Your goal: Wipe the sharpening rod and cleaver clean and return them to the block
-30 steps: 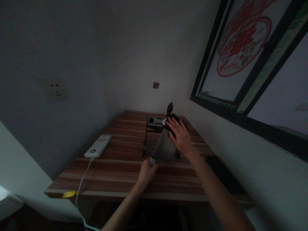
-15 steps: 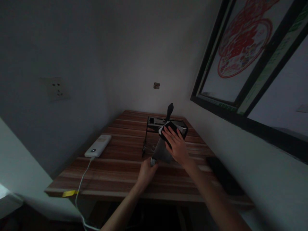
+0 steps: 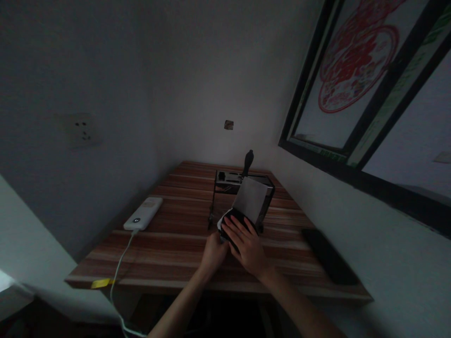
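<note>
A broad steel cleaver (image 3: 251,199) is tilted upward over the wooden table (image 3: 176,253), its blade pointing away from me. My left hand (image 3: 212,252) is closed round the cleaver's handle at the near end. My right hand (image 3: 247,245) presses a dark cloth with a white edge (image 3: 230,220) against the lower part of the blade, close to the handle. The fingers lie over the cloth. The upper part of the blade is bare and catches the light.
A black knife rack (image 3: 225,180) stands behind the cleaver with a black-handled knife (image 3: 248,162) sticking up. A white power bank (image 3: 143,213) with a cable (image 3: 118,272) lies at the left. A dark phone (image 3: 329,257) lies at the right. The right wall holds a window frame (image 3: 352,164).
My right hand has slid the dark cloth down the blade from its far tip toward the handle, uncovering the upper blade. My left hand has kept its place.
</note>
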The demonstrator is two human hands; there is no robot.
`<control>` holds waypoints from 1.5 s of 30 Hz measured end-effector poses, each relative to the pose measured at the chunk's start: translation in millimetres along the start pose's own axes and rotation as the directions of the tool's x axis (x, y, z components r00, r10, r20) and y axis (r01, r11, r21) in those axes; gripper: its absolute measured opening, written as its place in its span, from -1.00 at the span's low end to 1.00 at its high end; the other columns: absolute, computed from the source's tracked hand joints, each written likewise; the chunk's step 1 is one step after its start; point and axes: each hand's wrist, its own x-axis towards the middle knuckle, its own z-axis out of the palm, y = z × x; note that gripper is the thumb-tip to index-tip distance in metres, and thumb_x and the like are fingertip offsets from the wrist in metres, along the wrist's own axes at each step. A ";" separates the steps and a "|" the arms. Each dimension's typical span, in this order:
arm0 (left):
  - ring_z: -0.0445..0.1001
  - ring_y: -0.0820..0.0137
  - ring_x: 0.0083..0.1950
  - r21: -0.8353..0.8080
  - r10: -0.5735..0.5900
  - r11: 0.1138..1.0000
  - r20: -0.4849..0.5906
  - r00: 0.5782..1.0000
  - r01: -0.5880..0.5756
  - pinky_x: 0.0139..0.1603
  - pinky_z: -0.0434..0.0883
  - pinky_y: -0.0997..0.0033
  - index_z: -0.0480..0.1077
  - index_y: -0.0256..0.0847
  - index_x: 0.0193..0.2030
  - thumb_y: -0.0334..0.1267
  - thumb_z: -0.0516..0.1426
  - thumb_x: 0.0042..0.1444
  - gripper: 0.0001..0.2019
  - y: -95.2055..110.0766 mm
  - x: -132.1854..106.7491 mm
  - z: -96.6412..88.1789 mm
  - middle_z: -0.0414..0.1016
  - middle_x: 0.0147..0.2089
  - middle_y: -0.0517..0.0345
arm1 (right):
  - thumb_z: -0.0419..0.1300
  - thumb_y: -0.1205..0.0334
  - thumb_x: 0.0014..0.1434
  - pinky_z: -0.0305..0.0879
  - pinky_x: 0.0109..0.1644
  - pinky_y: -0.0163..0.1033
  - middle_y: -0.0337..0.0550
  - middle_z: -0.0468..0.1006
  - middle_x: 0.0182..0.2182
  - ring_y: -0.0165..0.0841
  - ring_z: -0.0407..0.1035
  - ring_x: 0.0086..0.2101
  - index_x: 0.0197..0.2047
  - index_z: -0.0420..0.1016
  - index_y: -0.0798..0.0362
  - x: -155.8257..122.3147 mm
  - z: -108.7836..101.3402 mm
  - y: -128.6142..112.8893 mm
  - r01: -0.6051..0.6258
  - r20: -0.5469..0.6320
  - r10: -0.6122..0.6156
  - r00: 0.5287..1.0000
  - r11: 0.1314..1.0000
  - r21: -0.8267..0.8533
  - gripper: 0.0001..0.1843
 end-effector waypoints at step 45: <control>0.17 0.51 -0.50 0.079 0.003 0.997 -0.033 0.999 0.000 -0.48 0.13 0.58 0.27 -0.29 -0.53 -0.34 0.00 -0.12 -0.92 2.6 -0.4 0.2 0.21 -0.57 0.27 | -0.12 0.27 0.21 -0.23 0.26 0.01 -0.23 0.04 0.22 -0.33 -0.18 0.22 0.23 -0.02 0.02 37.7 -34.4 49.7 -0.080 -0.083 0.074 0.994 0.994 -0.072 -0.49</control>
